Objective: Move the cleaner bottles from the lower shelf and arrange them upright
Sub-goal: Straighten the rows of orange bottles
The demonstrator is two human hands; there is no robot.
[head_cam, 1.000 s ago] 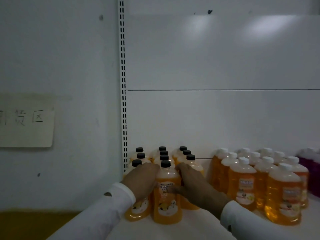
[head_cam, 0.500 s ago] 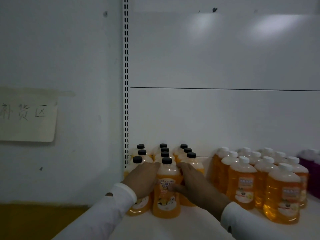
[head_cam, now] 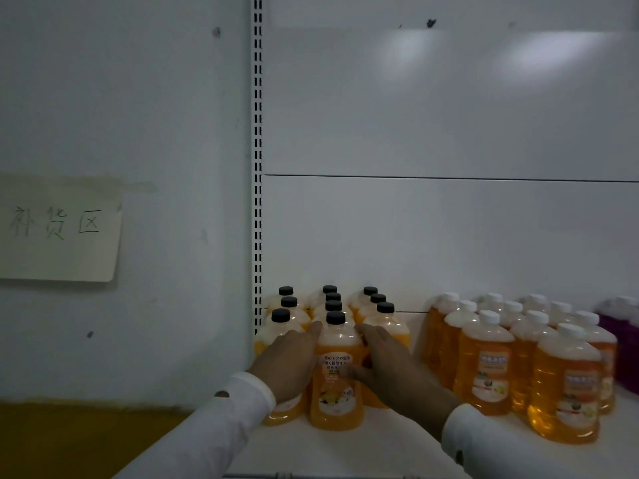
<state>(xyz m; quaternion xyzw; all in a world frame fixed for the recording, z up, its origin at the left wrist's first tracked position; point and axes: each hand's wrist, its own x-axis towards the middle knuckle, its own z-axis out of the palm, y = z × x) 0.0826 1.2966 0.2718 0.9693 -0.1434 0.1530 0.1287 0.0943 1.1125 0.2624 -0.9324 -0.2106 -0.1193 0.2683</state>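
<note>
1. Your left hand (head_cam: 288,363) and right hand (head_cam: 394,369) flank the front black-capped bottle (head_cam: 337,378), which stands directly between them on the white shelf (head_cam: 345,451).
2. Its long axis runs straight up, with the black cap (head_cam: 335,318) just above and beyond your fingertips, so it already stands upright.
3. Your left hand lies with its fingers fairly straight against the bottle's left shoulder; whether they wrap behind it you cannot tell.
4. Your right hand rests with its fingers reaching forward past the right shoulder and its thumb across the front label (head_cam: 336,366); this looks like a light steadying touch, not a firm grasp.
5. Both hands are equally near; neither has the advantage, so any squaring-up nudge probably needs both together.
6. Behind your fingertips the other black-capped bottles (head_cam: 332,300) stand in three tight rows running away from you, close enough that a push on the front one could carry into them.
7. To the right of your right hand, well apart from the held bottle, a block of white-capped orange bottles (head_cam: 491,364) stands upright, and purple containers (head_cam: 622,340) sit farther right.
8. The front label carries small Japanese-looking print, too blurred to read for certain; no brand is legible.
9. Left of your left hand, a paper sign (head_cam: 58,229) on the wall reads 补货区.
</note>
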